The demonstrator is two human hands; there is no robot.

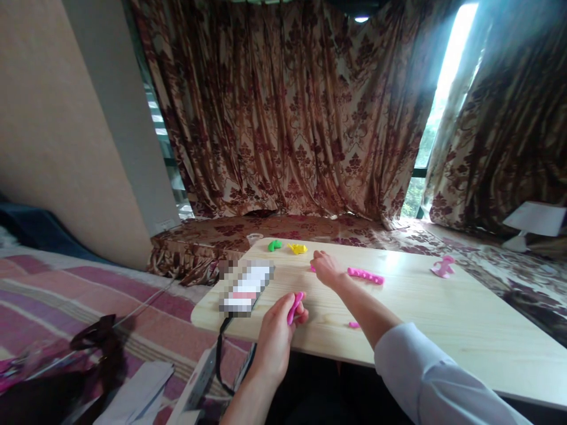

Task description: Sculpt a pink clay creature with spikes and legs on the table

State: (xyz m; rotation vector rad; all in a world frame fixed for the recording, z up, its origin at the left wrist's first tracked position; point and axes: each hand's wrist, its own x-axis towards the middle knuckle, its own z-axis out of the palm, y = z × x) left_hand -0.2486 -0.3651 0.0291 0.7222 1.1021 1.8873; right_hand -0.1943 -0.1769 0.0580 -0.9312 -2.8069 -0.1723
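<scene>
My left hand (278, 330) is closed around a flattened pink strip of what looks like modelling clay (295, 308), held near the table's front edge. Farther out, my right hand (326, 268) is low over the table with its fingers curled onto a small pink piece (312, 268), mostly hidden under them. A pink strip with a row of bumps (365, 275) lies just right of that hand. Closer to me, below my right forearm, is another small pink bit (354, 324), partly covered by the arm.
A green lump (274, 245) and a yellow shape (297, 248) lie at the table's (425, 336) far edge. A pink figure (443, 267) stands on the right. On the left is a blurred phone-like slab (248, 287) with a black strap. A striped bed (146, 330) adjoins the left side.
</scene>
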